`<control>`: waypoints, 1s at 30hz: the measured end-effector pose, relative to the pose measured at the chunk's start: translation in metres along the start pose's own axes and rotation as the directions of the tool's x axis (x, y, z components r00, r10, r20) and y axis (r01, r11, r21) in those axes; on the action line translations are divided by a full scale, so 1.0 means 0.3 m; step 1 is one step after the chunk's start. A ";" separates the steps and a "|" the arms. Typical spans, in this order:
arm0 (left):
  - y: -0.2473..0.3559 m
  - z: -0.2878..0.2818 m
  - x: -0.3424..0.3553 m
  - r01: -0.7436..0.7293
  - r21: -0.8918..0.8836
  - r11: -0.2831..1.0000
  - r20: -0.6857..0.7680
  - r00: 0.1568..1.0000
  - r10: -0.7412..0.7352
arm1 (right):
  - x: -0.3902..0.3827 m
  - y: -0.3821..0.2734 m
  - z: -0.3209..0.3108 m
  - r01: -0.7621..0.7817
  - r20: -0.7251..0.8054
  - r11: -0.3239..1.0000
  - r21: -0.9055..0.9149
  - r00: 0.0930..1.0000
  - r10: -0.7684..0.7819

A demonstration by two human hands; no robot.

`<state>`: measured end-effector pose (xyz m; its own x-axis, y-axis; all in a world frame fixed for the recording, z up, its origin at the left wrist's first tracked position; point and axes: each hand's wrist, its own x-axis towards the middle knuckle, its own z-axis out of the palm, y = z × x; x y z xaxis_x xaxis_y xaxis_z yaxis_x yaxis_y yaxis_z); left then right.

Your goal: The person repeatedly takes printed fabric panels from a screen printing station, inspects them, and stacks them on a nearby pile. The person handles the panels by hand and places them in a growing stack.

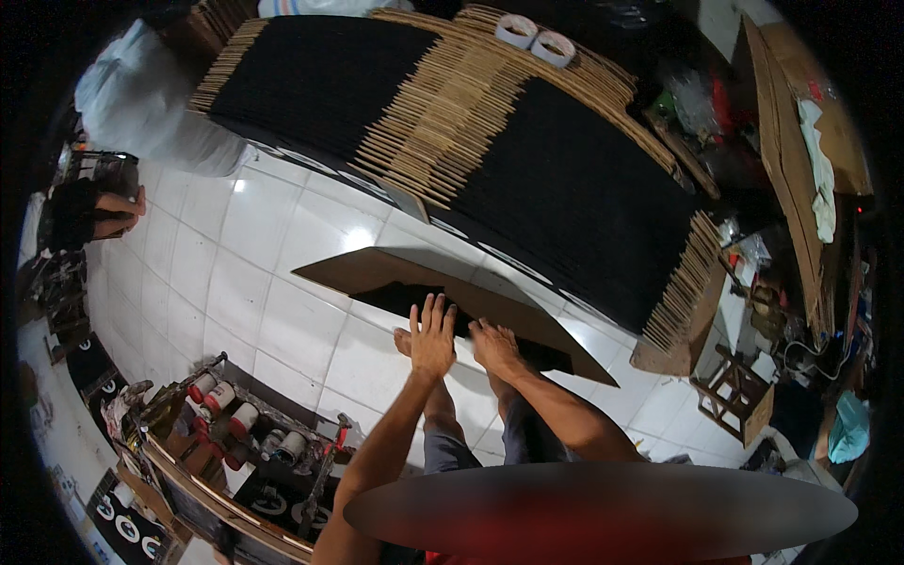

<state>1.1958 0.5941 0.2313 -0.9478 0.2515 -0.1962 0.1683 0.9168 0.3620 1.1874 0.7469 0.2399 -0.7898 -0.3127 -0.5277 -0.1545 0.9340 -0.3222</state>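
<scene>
On the white tile floor (282, 311), both hands (432, 341) (496, 347) press flat on the cardboard sheet (377, 268).

Both palms press flat on a folded cardboard sheet (452, 287) lying on the white tiled floor (282, 311): left hand (431, 337) with fingers spread, right hand (496, 347) just beside it. Behind the sheet rises a large stack of black-and-brown cardboard (490, 141).
</scene>
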 end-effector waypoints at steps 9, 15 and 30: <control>-0.073 0.011 -0.375 0.411 -0.335 0.848 -0.134 0.870 -0.474 | 0.042 0.101 -0.073 0.011 -0.048 0.995 -0.097 0.999 -0.015; -0.111 0.143 -0.674 0.530 -0.280 0.800 0.056 0.841 -0.538 | 0.010 0.236 -0.142 0.042 -0.195 0.992 -0.119 0.979 -0.065; -0.041 0.155 -0.669 0.640 -0.439 0.630 0.157 0.745 -0.648 | 0.065 0.426 -0.166 -0.103 -0.271 0.983 -0.151 0.961 0.059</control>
<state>1.3965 0.5469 0.2238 -0.7731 -0.3582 -0.5235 -0.6197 0.6028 0.5026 1.1227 0.8687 0.2276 -0.9287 -0.1987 -0.3132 -0.1604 0.9765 -0.1438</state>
